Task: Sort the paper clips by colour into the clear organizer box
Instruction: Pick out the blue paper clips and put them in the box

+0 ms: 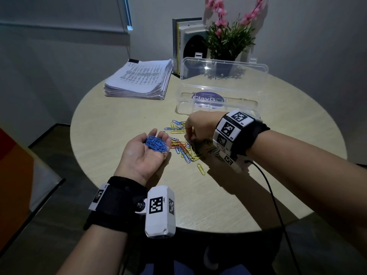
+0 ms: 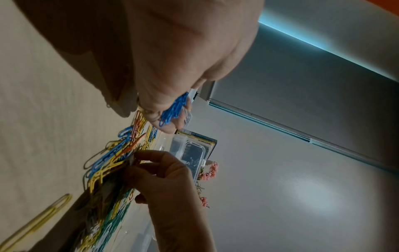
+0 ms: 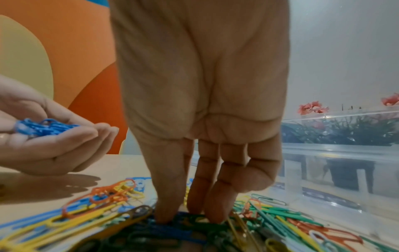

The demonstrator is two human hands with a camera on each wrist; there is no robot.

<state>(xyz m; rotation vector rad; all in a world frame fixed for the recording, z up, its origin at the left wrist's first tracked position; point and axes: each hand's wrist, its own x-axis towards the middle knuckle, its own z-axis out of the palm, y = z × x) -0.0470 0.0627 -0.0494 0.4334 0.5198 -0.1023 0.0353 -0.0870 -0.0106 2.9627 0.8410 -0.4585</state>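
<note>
A mixed pile of paper clips (image 1: 184,149) in yellow, blue, orange and green lies on the round table, just in front of the clear organizer box (image 1: 183,112), whose lid (image 1: 224,70) stands up. My left hand (image 1: 143,153) is held palm up and cupped left of the pile, carrying a heap of blue clips (image 1: 156,143), also seen as blue clips (image 3: 45,127). My right hand (image 1: 190,135) points down into the pile. Its thumb and fingertips (image 3: 215,218) rest on clips, a little apart, with a dark blue clip beneath them. The box looks empty apart from a purple label.
One yellow clip (image 1: 201,169) lies alone nearer to me. A stack of printed papers (image 1: 139,80) sits at the back left, with books (image 1: 186,40) and a potted pink-flowered plant (image 1: 226,42) behind the box. A black cable (image 1: 274,195) trails from my right wrist.
</note>
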